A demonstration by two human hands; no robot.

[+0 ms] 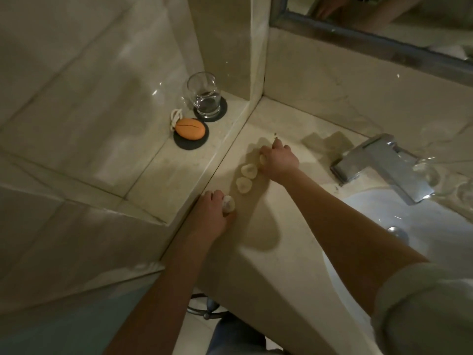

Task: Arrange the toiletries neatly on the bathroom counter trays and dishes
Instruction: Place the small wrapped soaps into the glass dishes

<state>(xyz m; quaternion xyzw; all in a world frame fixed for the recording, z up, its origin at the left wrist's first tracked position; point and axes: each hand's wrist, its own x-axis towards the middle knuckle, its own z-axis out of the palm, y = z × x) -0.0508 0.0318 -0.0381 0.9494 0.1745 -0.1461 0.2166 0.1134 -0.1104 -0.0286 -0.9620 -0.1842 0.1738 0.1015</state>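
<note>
Polished, veined stone worktop [294, 252], cream in tone, rounded along its front edge; bounded at left by a raised ledge [163, 175] of the same stone, at right by the white sink basin [422, 226], at the back by a stone wall under a metal-framed mirror [384, 39]. Narrow open strip of bare stone between ledge step and basin rim, crossed by both forearms. Four pale pieces [248, 171], small, rounded and shell-like, set in one diagonal row just beside the ledge step. Nearest piece [228, 202] pinched in the curled fingers of the left hand [215, 211]. Farthest piece [262, 158] partly hidden under the right hand [280, 160], fingers curled down over it. Two middle pieces lying free between the hands. On the ledge, well apart from the row: two dark round dishes, flat and matt, side by side near the corner. On the farther dish [224, 108], one clear straight-sided glass [204, 93], upright. On the nearer dish [186, 143], one smooth orange oval soap [190, 128] with a looped white cord [175, 119] trailing off at its left. One angular chrome tap [378, 160] behind the basin. One rolled pale sleeve [422, 311] on the right forearm.
</note>
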